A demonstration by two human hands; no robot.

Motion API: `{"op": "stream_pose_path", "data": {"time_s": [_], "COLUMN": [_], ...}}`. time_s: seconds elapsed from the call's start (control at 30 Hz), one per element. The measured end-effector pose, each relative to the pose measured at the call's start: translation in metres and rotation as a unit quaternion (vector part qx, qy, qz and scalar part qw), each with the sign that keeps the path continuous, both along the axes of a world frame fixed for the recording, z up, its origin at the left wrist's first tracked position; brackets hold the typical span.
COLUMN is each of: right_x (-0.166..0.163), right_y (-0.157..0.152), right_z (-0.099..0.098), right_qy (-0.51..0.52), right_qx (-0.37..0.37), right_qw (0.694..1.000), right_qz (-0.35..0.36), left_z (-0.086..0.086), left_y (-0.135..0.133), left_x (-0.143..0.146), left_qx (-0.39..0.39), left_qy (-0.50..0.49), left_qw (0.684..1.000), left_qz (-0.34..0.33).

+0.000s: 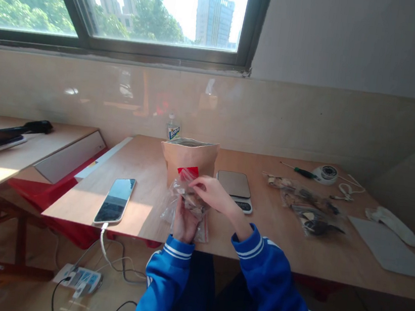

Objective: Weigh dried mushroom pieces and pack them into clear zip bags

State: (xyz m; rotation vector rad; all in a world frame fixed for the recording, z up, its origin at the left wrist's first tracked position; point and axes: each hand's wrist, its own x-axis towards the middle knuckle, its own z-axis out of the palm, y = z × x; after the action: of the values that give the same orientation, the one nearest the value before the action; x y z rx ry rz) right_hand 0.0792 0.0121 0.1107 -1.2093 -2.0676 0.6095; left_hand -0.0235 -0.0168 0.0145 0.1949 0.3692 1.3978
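A clear plastic zip bag [178, 188] with brownish pieces inside is between my hands, above the table's front edge. My left hand [185, 225] holds it from below, palm up, its fingers partly hidden by the plastic. At the bag's upper edge, the fingers of my right hand [212, 192] are pinched together on the plastic. More clear plastic lies under my left wrist. Just behind stands an open brown kraft paper pouch [171, 157] with a red patch low on its front. A small kitchen scale [233, 183] sits to the right of the pouch.
A charging phone [115, 201] lies at left. At right are several filled clear bags [313, 221], a green-handled screwdriver [304, 173], a white round camera [326, 174], a cable and a white sheet [390, 246]. A bottle [173, 128] stands by the wall.
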Motion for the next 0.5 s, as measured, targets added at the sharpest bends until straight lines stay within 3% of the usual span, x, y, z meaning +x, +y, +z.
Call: {"op": "stream_pose_path", "data": {"time_s": [0.1, 0.3, 0.4, 0.5], "right_x": [0.002, 0.012, 0.012, 0.009], "right_y": [-0.001, 0.001, 0.002, 0.002], "right_z": [-0.002, -0.007, -0.01, -0.015], "right_qy": [0.031, 0.007, 0.009, -0.009], "right_qx": [0.049, -0.107, -0.139, -0.12], "right_qw": [0.994, 0.992, 0.988, 0.99], "right_qz": [-0.094, 0.065, 0.063, 0.071], "left_z": [-0.001, -0.004, -0.004, -0.006], "left_y": [0.0, -0.001, -0.002, -0.001], "left_x": [0.0, 0.0, 0.0, 0.001], "left_qx": [0.003, -0.011, -0.015, -0.018], "left_qy": [0.005, 0.03, 0.05, 0.047], "left_qw": [1.0, 0.999, 0.998, 0.998], "left_qz": [-0.008, -0.007, -0.03, -0.026]}}
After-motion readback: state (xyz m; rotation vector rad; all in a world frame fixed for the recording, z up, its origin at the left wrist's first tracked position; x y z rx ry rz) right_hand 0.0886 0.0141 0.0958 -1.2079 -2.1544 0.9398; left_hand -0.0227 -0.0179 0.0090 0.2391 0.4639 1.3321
